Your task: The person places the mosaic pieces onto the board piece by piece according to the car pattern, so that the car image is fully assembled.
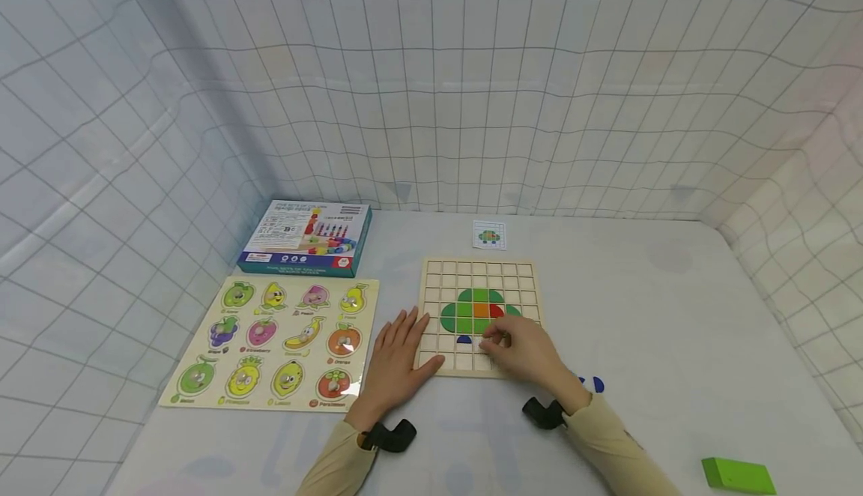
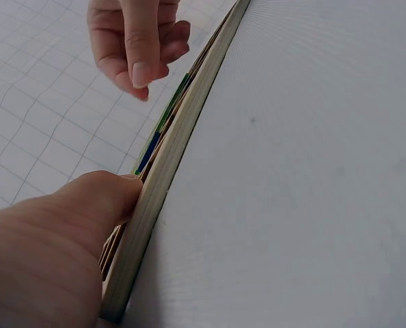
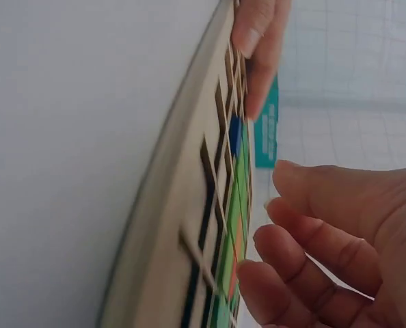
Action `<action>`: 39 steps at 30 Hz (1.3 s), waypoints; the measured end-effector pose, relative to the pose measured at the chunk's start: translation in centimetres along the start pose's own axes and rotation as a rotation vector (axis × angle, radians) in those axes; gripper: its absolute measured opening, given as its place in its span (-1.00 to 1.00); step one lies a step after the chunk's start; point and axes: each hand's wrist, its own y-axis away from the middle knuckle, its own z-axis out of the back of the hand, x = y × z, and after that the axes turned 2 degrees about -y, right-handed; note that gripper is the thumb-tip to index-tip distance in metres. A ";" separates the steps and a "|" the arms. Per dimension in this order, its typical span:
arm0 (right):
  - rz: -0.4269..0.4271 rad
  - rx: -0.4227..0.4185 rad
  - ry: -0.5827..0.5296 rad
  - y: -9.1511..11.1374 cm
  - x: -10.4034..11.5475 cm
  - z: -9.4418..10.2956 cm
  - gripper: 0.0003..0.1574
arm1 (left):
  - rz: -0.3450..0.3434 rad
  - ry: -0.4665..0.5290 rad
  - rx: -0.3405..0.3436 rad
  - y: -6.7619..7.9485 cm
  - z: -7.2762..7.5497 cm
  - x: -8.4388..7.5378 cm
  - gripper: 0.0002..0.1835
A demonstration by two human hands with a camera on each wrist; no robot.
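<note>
A wooden grid board [image 1: 482,267] lies flat, with green, orange and red tiles in its middle cells. Below the green tiles [image 1: 465,324] sits a blue half-round piece [image 1: 464,339] in a cell. My left hand [image 1: 398,365] is spread at the board's left edge, its thumb resting on the near corner. Over the right part of the board hovers my right hand [image 1: 522,350], fingers loosely bent. In the right wrist view, the thumb [image 3: 326,188] stands apart from the fingertips, and nothing shows between them. Another blue piece [image 1: 598,384] lies on the table, beside the right wrist.
A small pattern card [image 1: 489,235] lies behind the board. To the left are a fruit puzzle board [image 1: 317,361] and a flat box [image 1: 306,237]. A green block [image 1: 738,475] sits at the near right. Grid-patterned curtains stand around the table.
</note>
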 end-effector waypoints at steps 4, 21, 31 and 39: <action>-0.017 -0.023 0.007 1.3 -1.5 2.0 -0.92 | 0.010 0.001 0.006 0.1 0.0 0.1 -0.22; -0.124 0.076 -0.011 5.4 -6.6 6.7 -0.73 | -0.007 0.008 -0.019 0.1 0.2 -0.1 -0.23; -0.057 0.106 -0.004 5.8 -7.6 6.7 -0.75 | 0.009 0.007 0.001 0.1 0.1 -0.1 -0.23; -0.129 0.095 -0.040 5.8 -7.7 6.7 -0.82 | 0.018 0.007 0.019 0.0 0.1 -0.2 -0.22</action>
